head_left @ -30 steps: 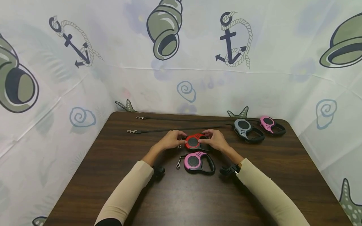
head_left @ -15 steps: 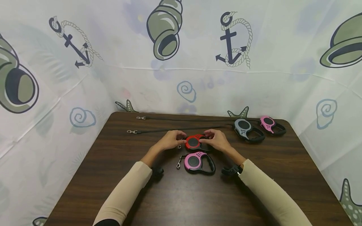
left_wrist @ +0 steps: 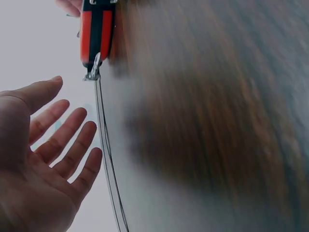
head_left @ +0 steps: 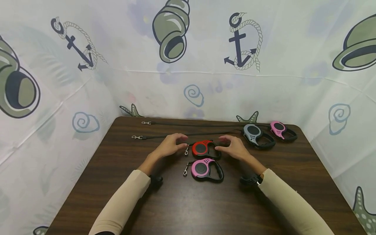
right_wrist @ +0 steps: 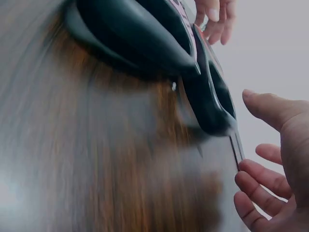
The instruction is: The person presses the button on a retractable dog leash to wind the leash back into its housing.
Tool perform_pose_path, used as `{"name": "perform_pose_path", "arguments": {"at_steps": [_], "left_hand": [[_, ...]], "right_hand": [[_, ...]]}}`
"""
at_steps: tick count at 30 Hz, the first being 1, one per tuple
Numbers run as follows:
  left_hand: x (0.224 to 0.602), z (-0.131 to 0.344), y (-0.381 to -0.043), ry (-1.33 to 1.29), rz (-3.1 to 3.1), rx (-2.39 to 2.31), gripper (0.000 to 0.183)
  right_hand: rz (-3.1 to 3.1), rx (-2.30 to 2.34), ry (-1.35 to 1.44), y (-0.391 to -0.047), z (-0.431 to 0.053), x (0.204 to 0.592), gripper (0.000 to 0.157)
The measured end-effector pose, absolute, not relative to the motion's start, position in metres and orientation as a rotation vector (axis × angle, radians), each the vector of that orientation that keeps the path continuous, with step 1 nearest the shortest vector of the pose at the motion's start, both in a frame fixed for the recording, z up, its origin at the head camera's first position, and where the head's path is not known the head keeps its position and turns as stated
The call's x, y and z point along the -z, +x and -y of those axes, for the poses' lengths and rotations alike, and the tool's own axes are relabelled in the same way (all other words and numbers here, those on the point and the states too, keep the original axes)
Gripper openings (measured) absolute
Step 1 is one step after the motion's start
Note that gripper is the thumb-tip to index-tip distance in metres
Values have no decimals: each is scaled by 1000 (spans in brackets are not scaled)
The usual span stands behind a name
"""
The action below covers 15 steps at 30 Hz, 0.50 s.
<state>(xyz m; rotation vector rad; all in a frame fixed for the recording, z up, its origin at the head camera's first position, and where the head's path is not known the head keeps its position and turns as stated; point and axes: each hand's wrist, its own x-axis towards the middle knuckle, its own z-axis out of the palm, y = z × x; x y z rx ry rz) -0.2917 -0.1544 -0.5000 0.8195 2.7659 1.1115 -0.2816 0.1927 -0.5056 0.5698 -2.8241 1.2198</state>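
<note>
On my feed, left hand (head_left: pixel 168 145) and right hand (head_left: pixel 236 149) are empty, fingers loose, flanking the red leash (head_left: pixel 201 148); it lies on the brown table (head_left: pixel 188 205) just beyond the nearer pink leash (head_left: pixel 201 168).

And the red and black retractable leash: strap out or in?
Wound in: the silver metal clip sits close beside the round red case, with only a short black strap end showing.

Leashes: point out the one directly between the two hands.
The red leash, the only red one. The near pink leash lies on its near side; the grey leash and far pink leash lie beyond the right hand.
</note>
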Motion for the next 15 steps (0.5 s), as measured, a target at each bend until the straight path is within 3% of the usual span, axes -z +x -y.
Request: {"name": "perform_pose_path", "arguments": {"at_steps": [15], "left_hand": [[494, 182, -280, 891, -2884, -1094, 42]], "right_hand": [[2779, -942, 753, -270, -239, 492, 59]]}}
